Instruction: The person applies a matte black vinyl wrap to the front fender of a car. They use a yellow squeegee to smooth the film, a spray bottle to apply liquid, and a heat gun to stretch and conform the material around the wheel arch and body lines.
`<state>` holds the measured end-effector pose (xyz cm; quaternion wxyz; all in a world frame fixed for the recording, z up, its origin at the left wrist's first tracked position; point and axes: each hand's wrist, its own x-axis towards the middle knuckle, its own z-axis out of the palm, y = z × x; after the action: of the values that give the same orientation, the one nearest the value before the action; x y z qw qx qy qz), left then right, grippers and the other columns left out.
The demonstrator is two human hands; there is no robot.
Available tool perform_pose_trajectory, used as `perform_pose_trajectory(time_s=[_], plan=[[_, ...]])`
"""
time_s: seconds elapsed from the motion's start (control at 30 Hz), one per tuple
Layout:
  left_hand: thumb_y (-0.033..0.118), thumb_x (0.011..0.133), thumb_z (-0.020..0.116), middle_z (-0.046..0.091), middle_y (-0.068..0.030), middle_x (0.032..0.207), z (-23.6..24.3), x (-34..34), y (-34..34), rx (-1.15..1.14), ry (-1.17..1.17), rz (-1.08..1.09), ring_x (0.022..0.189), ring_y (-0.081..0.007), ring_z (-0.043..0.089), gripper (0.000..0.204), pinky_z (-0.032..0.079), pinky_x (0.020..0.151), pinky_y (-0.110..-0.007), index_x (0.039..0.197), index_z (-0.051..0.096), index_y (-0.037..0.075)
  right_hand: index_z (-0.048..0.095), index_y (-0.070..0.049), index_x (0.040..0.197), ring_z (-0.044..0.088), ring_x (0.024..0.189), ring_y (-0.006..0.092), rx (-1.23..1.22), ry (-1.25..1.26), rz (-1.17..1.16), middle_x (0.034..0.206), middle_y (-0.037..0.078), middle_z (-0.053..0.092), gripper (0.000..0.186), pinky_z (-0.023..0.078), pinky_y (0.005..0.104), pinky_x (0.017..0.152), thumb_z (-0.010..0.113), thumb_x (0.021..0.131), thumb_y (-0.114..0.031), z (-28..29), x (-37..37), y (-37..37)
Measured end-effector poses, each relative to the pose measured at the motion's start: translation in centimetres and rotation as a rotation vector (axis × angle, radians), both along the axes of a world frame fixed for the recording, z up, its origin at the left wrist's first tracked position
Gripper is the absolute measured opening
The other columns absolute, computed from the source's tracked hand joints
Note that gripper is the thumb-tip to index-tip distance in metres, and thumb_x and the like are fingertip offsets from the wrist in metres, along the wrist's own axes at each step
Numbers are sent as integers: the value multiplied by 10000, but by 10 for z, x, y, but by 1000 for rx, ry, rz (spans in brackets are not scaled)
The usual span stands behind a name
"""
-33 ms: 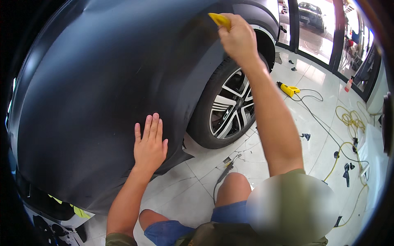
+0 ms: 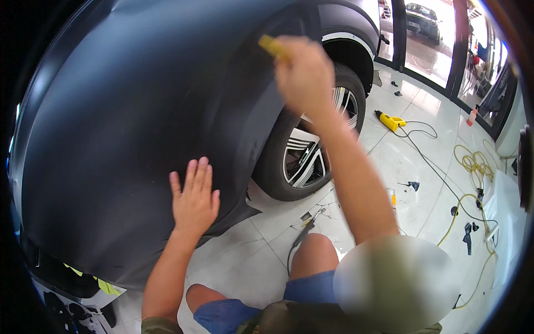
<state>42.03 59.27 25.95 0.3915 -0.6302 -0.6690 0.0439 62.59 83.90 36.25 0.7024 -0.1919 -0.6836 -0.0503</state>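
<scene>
A matte black vinyl wrap film [image 2: 139,139] covers the car's front fender and bumper, its loose edge hanging past the wheel arch. My left hand [image 2: 193,199] lies flat on the film with fingers stretched out, low on the panel. In my right hand [image 2: 308,75], blurred by motion, is a yellow squeegee [image 2: 272,47], held up at the film near the top of the wheel arch. Below that arm stands the front wheel [image 2: 303,161], a black tyre with a black and silver rim, partly covered by my forearm.
A yellow heat gun [image 2: 392,121] with its cord lies on the tiled floor. Near my knee is a torch-like tool [image 2: 307,228] with a hose. Film scraps [image 2: 467,238] and a coiled yellow cord [image 2: 475,162] lie at right, a spray bottle [image 2: 472,116] by the glass doors.
My right hand has moved left and slightly down with the squeegee, from the arch edge onto the film. My left hand has shifted slightly left, still flat.
</scene>
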Motion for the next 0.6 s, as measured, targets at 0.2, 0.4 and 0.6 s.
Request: perform_pose_trajectory(time_s=[0.2, 0.4, 0.6], plan=[[280, 914, 612, 374, -19, 1568, -3, -27, -4, 65, 169, -17, 1484, -315, 252, 579, 115, 1173, -633, 1451, 474, 111, 614, -9, 1148, 608, 939, 347, -272, 70, 396, 1124, 160, 630, 424, 485, 418, 838, 631, 728, 44, -148, -37, -78], [290, 965, 561, 462, 30, 1501, 97, 38, 88, 168, 311, -101, 1475, -324, 266, 568, 87, 1167, -627, 1496, 412, 155, 629, -35, 1118, 615, 968, 384, -909, 84, 484, 1063, 182, 631, 283, 502, 415, 831, 605, 837, -11, -312, -45, -173], [320, 1007, 506, 523, 44, 1455, 157, 70, 164, 257, 491, -189, 1464, -255, 300, 560, 66, 1190, -595, 1525, 360, 163, 635, -42, 1093, 622, 977, 379, -1033, 78, 502, 1036, 178, 632, 250, 507, 404, 838, 607, 845, -23, -331, -14, -182]])
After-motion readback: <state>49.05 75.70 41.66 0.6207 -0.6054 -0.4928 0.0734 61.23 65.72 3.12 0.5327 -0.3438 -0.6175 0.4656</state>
